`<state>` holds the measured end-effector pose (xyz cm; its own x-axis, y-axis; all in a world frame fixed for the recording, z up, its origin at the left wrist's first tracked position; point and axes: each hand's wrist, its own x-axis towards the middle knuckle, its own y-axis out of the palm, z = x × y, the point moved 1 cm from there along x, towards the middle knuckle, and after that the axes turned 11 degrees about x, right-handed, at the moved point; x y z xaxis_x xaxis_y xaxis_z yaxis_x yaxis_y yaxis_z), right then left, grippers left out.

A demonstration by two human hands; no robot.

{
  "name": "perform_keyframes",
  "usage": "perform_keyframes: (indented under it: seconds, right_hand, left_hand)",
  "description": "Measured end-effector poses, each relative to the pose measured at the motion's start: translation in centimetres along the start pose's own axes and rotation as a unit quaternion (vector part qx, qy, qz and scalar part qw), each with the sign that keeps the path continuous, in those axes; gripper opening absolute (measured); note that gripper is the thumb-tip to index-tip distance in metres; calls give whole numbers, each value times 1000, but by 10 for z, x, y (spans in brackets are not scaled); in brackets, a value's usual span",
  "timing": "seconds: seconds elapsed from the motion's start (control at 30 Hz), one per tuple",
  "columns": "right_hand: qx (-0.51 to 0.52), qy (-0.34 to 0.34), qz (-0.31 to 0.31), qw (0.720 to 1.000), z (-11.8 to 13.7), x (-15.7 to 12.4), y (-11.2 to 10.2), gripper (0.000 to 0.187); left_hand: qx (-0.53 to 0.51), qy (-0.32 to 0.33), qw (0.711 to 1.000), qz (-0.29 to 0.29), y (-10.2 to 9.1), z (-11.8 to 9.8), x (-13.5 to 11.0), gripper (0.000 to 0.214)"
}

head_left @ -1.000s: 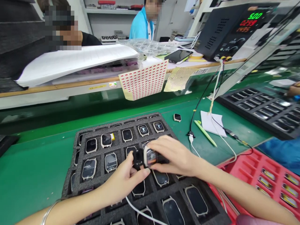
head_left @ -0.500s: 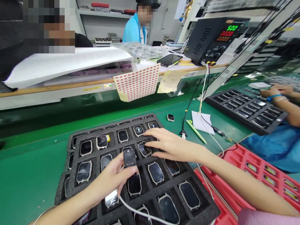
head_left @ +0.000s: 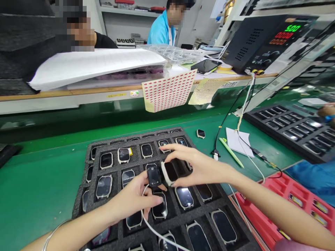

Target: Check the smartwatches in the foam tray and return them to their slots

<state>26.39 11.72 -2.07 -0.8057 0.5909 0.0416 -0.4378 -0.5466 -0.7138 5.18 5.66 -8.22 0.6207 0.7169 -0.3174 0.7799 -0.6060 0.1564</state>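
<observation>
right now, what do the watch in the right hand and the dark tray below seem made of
Watch: smooth, dark screen, probably glass or plastic; its pale, fairly matte frame could be metal or plastic. Dark tray: likely foam, matte, given its speckled, grainy surface.

- Bright, diffuse light on my bare right hand [head_left: 200, 167].
- Whitish glare on a dark, rounded-rectangular glass watch screen [head_left: 185, 197] below.
- Green, red digits glow on the black, boxy power supply [head_left: 244, 43].
- Frame edges stretched; far right soft.
</observation>
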Motion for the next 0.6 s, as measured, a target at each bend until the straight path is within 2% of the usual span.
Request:
perform_keyframes:
  seconds: [0.1, 0.2, 0.3, 0.43, 0.6]
  right_hand:
    - [15, -14, -26, 999, 13, 6, 21, 41]
    - [-13, -28, -30, 999, 19, 13, 36, 36]
    - [-44, -25, -12, 999, 21, 15, 40, 35]
    - [-86, -20, -25, 996, 24, 15, 46, 34]
    - [-13, -50, -50, 997, 18, 11, 57, 31]
  left_hand:
    - [-4, 15, 1000, -7, 0, 4, 1, 49]
    - [3, 25, 999, -27, 2, 3, 1, 43]
    - [13, 18, 999, -47, 4, 0, 0, 31]
    - [15, 22, 997, -68, 4, -2, -1, 29]
    - [47, 34, 996, -69, 1, 3, -2, 31]
